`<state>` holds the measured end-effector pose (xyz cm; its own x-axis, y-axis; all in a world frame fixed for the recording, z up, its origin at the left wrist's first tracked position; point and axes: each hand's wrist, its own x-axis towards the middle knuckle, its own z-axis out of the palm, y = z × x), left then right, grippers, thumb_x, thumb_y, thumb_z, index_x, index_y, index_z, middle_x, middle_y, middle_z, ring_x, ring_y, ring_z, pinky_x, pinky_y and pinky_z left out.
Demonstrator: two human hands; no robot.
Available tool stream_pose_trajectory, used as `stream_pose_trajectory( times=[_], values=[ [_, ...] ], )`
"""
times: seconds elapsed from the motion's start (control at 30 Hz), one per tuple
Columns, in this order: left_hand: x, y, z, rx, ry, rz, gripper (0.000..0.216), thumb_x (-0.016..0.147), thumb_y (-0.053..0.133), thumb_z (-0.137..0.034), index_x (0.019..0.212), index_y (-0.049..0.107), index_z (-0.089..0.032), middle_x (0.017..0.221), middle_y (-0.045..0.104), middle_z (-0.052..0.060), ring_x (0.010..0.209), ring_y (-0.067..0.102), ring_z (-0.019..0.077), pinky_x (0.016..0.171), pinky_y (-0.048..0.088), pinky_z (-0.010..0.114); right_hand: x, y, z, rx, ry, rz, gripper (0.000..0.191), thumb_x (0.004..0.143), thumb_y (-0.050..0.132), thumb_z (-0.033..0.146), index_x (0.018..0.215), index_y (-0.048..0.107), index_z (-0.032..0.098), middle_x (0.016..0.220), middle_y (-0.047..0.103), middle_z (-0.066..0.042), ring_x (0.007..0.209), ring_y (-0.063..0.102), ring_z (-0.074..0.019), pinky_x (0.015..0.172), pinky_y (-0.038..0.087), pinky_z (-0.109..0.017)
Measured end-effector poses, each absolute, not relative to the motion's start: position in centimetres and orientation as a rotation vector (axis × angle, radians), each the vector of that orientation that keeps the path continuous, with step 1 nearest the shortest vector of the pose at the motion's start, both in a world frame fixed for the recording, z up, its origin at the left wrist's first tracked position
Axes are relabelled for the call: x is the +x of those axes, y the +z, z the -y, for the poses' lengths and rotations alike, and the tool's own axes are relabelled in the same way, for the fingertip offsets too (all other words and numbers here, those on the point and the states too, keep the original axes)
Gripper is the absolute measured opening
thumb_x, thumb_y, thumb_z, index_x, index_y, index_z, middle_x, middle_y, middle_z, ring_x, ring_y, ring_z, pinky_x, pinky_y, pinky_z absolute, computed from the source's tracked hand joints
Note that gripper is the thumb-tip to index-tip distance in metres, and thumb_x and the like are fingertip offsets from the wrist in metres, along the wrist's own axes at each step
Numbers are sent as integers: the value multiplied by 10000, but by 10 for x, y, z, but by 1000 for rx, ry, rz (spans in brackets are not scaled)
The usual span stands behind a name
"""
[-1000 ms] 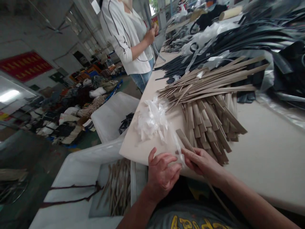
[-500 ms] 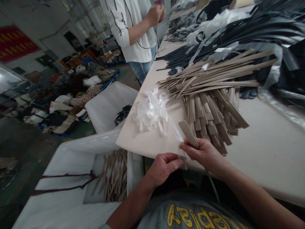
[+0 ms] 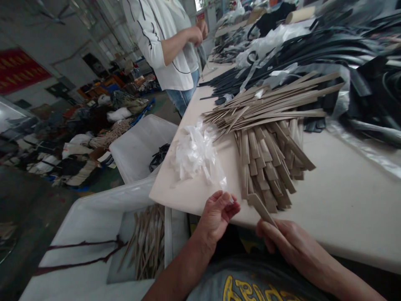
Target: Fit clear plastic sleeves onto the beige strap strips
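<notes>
My right hand (image 3: 286, 244) grips one tan strip (image 3: 259, 207) near the table's front edge, its end pointing up towards the pile. My left hand (image 3: 217, 217) pinches a clear plastic film (image 3: 223, 182) that trails up to a heap of crumpled clear film (image 3: 194, 152) on the table. Just beyond both hands lies a fanned pile of tan strips (image 3: 269, 159), with longer tan strips (image 3: 275, 104) laid across its far end.
White bins stand left of the table (image 3: 344, 200); the near bin (image 3: 103, 234) holds tan strips (image 3: 150, 242), the far bin (image 3: 138, 146) a dark item. Black straps (image 3: 313, 50) and plastic cover the far table. A person in white (image 3: 169, 42) works at the far end.
My hands have pulled apart: the right hand drew the tan strip down and right, off the table edge, while the left hand kept the clear film and lifted it slightly.
</notes>
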<state>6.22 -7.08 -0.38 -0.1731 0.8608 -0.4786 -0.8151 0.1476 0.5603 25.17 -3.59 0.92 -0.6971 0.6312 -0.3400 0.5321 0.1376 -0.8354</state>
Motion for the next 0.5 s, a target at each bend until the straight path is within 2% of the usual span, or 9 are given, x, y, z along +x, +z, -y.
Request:
stream_pose_trajectory(
  times=[0.13, 0.33, 0.5],
  values=[
    [72, -2, 61, 84, 1509, -925, 325, 581, 862, -324, 718, 631, -141, 830, 728, 47, 692, 668, 124, 690, 518, 239, 246, 2, 48, -1188, 1620, 2356, 470, 959, 254, 521, 675, 463, 209, 601, 560, -12, 538, 485, -151, 542, 361, -258],
    [84, 1, 59, 166, 1459, -933, 320, 595, 851, -348, 732, 651, -138, 819, 729, 41, 723, 662, 126, 729, 512, 247, 243, 0, 44, -1237, 1524, 2330, 436, 953, 246, 485, 720, 493, 211, 620, 591, -23, 551, 520, -170, 555, 359, -269],
    [91, -2, 60, 201, 1448, -980, 306, 583, 860, -299, 754, 657, -148, 807, 730, 29, 729, 661, 128, 740, 504, 251, 244, 1, 44, -1239, 1561, 2276, 439, 945, 252, 476, 706, 503, 208, 587, 590, -19, 537, 526, -170, 542, 361, -268]
  ],
)
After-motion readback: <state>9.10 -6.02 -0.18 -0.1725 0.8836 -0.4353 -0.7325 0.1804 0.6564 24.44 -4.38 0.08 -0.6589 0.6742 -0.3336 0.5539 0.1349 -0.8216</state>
